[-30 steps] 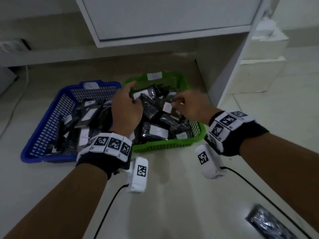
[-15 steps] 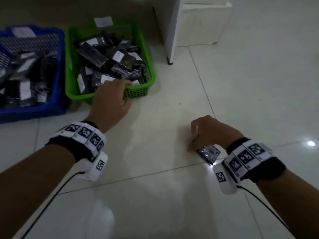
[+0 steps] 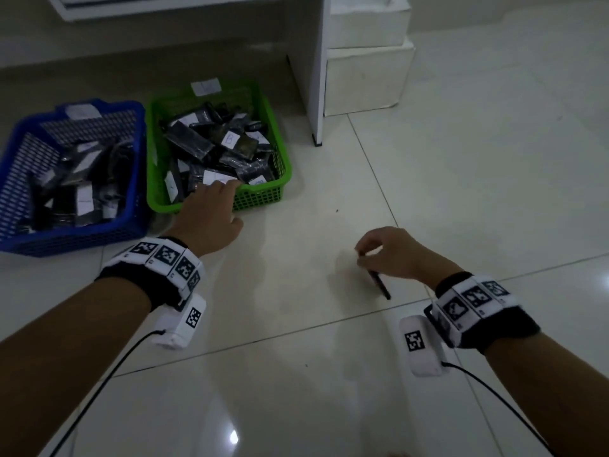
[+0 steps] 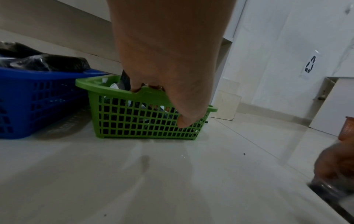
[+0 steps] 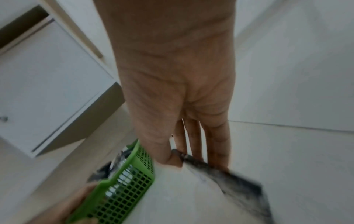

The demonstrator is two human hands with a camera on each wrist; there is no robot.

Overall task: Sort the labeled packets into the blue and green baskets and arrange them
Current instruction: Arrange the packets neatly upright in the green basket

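Packets (image 3: 211, 150) in side-by-side baskets (image 3: 283, 166)

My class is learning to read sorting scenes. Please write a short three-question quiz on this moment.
1. True or false: the left hand rests on the blue basket.
2. What does the right hand pinch?
3. The green basket is: A) beside the blue one, B) stacked on it, C) overturned.

Key: 1 false, it grips the green basket's near rim. 2 a dark packet, edge-on above the floor. 3 A.
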